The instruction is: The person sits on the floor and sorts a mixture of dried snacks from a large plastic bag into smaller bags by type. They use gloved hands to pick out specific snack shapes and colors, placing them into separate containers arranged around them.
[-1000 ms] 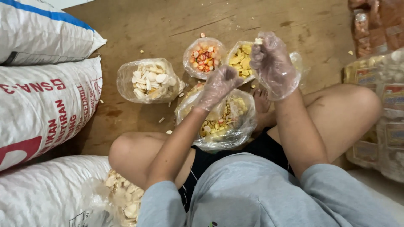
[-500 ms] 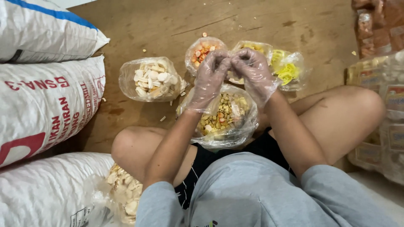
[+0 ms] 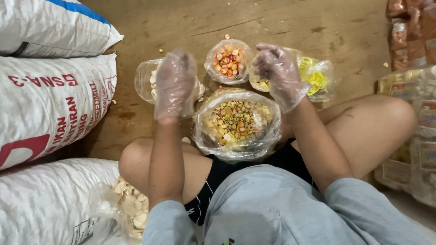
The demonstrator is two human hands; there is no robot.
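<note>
Both my hands wear thin clear plastic gloves. My left hand [image 3: 175,84] hovers palm down over a bag of pale crackers [image 3: 144,79], fingers loosely together, nothing visible in it. My right hand [image 3: 279,75] hangs over a bag of yellow snacks [image 3: 318,77], fingers curled; whether it holds anything is hidden. Between my knees sits a large open plastic bag of mixed small tube-shaped snacks [image 3: 236,122]. Behind it stands a bag of orange and white pieces [image 3: 227,61].
Big white woven sacks [image 3: 50,95] are stacked along the left. An open bag of pale chips [image 3: 131,206] lies by my left knee. Packaged goods [image 3: 415,136] pile up on the right. The wooden floor [image 3: 181,22] carries scattered crumbs.
My hands were together above the mixed bag; they have moved apart, the left toward the pale cracker bag, the right toward the yellow snack bag.
</note>
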